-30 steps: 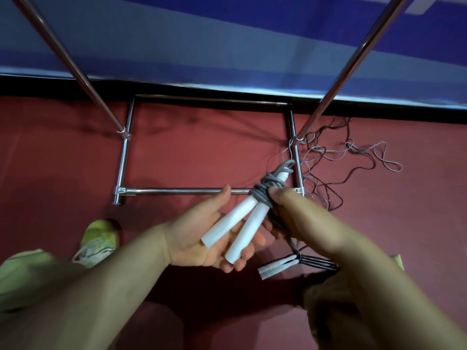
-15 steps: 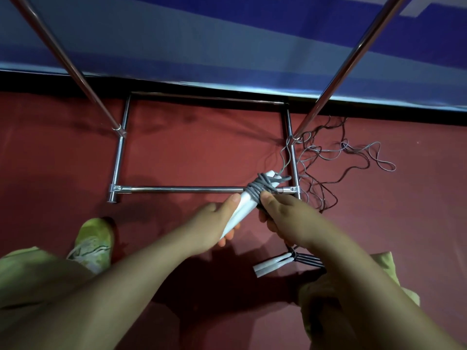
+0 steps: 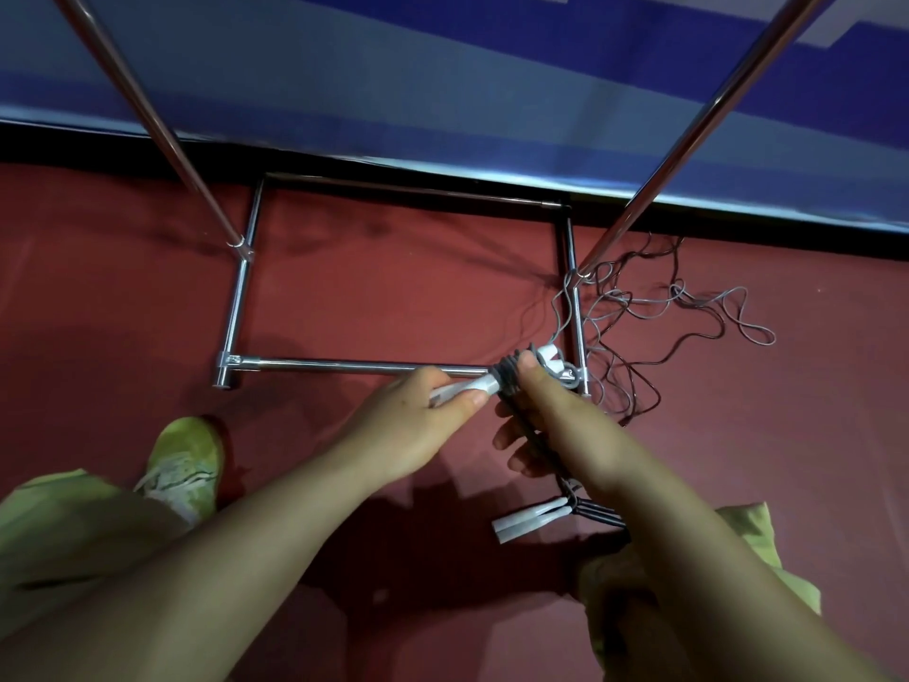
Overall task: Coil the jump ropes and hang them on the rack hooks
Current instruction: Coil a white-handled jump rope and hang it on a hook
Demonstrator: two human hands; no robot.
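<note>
Two hands held one rope bundle (image 3: 509, 381) over the rack (image 3: 344, 366) base: I saw my left hand (image 3: 418, 425) gripping its white handles, my right hand (image 3: 551, 425) pinching the dark coils. More rope (image 3: 639, 312) lay tangled beyond.

Floor (image 3: 393, 297): dull red; wall (image 3: 442, 66) behind: blue, in lighter and darker diagonal bands, with a black strip along its base. Rack frame (image 3: 344, 365): bright silver chrome; held jump rope (image 3: 506, 381): dark grey cord, white handles (image 3: 472, 384); second bundle (image 3: 529, 519) on floor: white handles, black cord. Loose cords (image 3: 688, 307) on floor: pale grey and dark brown; shoe (image 3: 184, 465) and trousers (image 3: 59, 529): yellow-green.
</note>
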